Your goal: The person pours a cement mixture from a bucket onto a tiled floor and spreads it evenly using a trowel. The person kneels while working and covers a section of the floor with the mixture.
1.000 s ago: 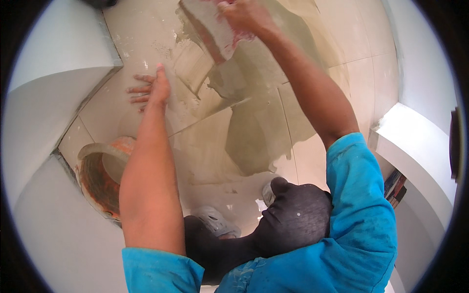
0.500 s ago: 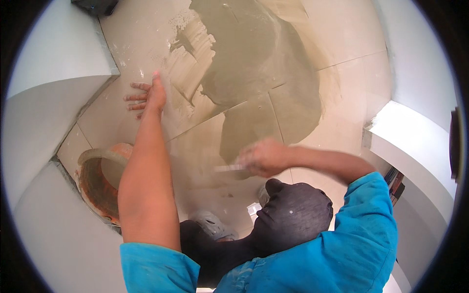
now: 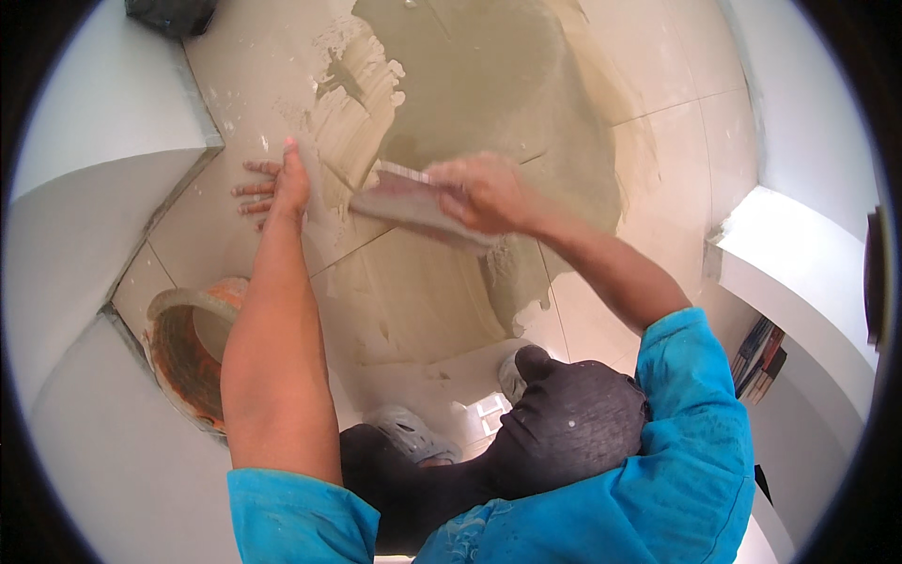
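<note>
My right hand (image 3: 484, 193) grips a flat, rectangular grout float (image 3: 418, 209), slightly blurred by motion. The float is over the floor, at the near part of a wide patch of wet grey-green grout (image 3: 489, 85) spread on the beige tiles. Below it, the grout is wiped into a thin film (image 3: 413, 301) across the tile joints. My left hand (image 3: 282, 183) rests on the tiles to the left of the patch, fingers spread and holding nothing.
An orange bucket with a grey-crusted rim (image 3: 183, 299) stands by the left wall, partly behind my left forearm. A dark object (image 3: 174, 14) sits at the far left. White walls and a white ledge (image 3: 794, 258) bound the floor. My shoes (image 3: 409, 432) are close below.
My right hand has moved away from my body with the float, which now shows its broad side. Grout nearer me has been smeared thin. My left hand has stayed nearly in place.
</note>
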Demonstrator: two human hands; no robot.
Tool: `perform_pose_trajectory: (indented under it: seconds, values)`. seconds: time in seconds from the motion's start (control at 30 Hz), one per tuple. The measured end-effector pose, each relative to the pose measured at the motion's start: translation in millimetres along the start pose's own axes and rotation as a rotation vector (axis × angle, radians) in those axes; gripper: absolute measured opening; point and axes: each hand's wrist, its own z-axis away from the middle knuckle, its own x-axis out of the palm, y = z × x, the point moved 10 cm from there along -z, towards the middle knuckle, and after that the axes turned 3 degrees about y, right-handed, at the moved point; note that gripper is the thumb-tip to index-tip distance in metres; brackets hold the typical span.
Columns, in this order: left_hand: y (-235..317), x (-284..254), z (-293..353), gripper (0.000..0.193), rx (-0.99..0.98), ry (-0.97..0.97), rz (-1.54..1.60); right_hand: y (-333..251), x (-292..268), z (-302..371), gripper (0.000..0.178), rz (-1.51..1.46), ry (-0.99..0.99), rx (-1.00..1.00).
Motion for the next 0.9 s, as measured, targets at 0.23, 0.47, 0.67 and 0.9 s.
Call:
perform_pose_trajectory:
  seconds: [0.23, 0.47, 0.67, 0.9]
  values:
    - [-4.4, -3.6, 0.8, 0.102, -0.014, 0.000, -0.005, 36.0, -55.7, -85.2, 0.035, 0.080, 0.033, 0.155]
    - [2.1, 3.1, 5.7, 0.100, -0.035, -0.047, -0.022, 67.6, -110.1, -133.5, 0.035, 0.057, 0.126, 0.164]
    - [0.7, -1.5, 9.6, 0.100, -0.065, -0.067, -0.052, 78.4, -165.9, -158.0, 0.034, 0.057, 0.173, 0.325]
    - [4.2, 4.0, 11.4, 0.101, -0.048, -0.094, -0.047, 153.0, -281.7, -158.3, 0.031, 0.697, 0.525, 0.636]
